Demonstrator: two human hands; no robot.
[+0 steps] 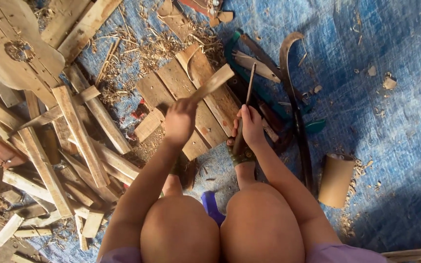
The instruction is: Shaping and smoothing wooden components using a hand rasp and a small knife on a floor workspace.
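Observation:
My left hand [180, 119] grips a short flat stick of pale wood [213, 83] that slants up to the right above a board of joined planks [191, 97]. My right hand [250, 125] holds a knife by its dark handle, with the thin blade [250, 84] pointing up, close to the right of the stick. Both hands are raised over the planks, a little apart. My bare knees fill the bottom centre of the view.
A heap of wood strips and offcuts [49, 156] lies at left on a blue tarp [391, 44]. Shavings [137, 53] lie above the planks. A long curved blade [293, 102] and other tools lie right of the hands. A cardboard tube [336, 179] stands at right.

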